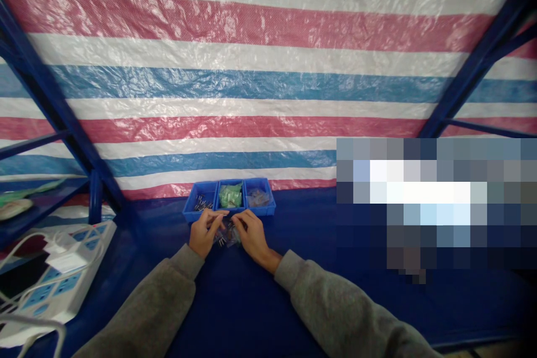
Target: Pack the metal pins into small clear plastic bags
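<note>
My left hand [203,234] and my right hand [254,239] face each other over the blue table, fingertips a short way apart. Each is closed in a pinch; whatever the fingertips hold is too small to make out. Just below them lies a small pile of clear plastic packets [229,235] with dark and shiny bits, partly covered by the fingers. Right behind the hands stand three joined blue bins [230,214]. Small dark and silvery pieces [203,203] lie in the left bin, green packets [230,194] in the middle one, clear packets [258,198] in the right one.
A white power strip [79,285] with plugs and white cables sits at the left. Blue metal frame posts [95,196] rise on both sides. A striped plastic sheet [260,84] hangs behind the table [251,313]. An area at the right is pixelated.
</note>
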A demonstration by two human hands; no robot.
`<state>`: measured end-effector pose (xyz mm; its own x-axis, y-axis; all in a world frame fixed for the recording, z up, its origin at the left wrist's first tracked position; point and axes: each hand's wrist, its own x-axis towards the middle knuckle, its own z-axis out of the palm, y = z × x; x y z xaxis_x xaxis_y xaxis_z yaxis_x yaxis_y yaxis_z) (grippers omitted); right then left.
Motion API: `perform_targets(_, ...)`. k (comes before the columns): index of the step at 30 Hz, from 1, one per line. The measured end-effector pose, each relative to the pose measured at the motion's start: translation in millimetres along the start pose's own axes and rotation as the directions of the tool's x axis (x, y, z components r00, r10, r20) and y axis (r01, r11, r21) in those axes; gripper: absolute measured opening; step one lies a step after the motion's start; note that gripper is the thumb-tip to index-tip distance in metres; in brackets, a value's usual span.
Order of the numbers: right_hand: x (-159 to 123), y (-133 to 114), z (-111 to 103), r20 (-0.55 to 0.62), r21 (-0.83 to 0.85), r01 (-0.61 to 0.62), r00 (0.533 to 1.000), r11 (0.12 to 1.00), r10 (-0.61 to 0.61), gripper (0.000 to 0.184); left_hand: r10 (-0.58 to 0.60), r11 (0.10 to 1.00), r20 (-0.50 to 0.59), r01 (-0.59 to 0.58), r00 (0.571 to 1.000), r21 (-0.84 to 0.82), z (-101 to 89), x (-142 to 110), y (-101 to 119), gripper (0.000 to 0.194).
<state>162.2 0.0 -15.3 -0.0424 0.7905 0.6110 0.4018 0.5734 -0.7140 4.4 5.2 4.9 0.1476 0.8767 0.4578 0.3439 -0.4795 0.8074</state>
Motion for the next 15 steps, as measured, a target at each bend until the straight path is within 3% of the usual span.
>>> perform_targets(4,0.9,-2.1,-1.8,-0.035,0.006,-0.016,0.999,1.000,0.016,0.019,0.066,0.987,-0.005,-0.064,0.998,0.145,-1.1,0.1,-1.5,0.019)
perform_targets(9,3.1,-8.5,-6.8,-0.071,0.054,0.001,0.997,0.999,0.003,0.022,0.231,0.915,0.043,-0.232,0.972,0.331,-2.8,1.4,-3.1,0.019)
perform_targets(12,3.5,-9.9,-8.1,-0.088,0.070,0.004,0.996,0.998,0.003,0.022,0.326,0.873,0.093,-0.337,0.941,0.353,-3.5,2.0,-2.8,0.020)
perform_targets(15,2.5,-8.7,-7.5,-0.084,0.078,0.016,0.996,0.997,-0.009,0.022,0.342,0.868,0.099,-0.354,0.934,0.347,-3.6,2.1,-2.0,0.020)
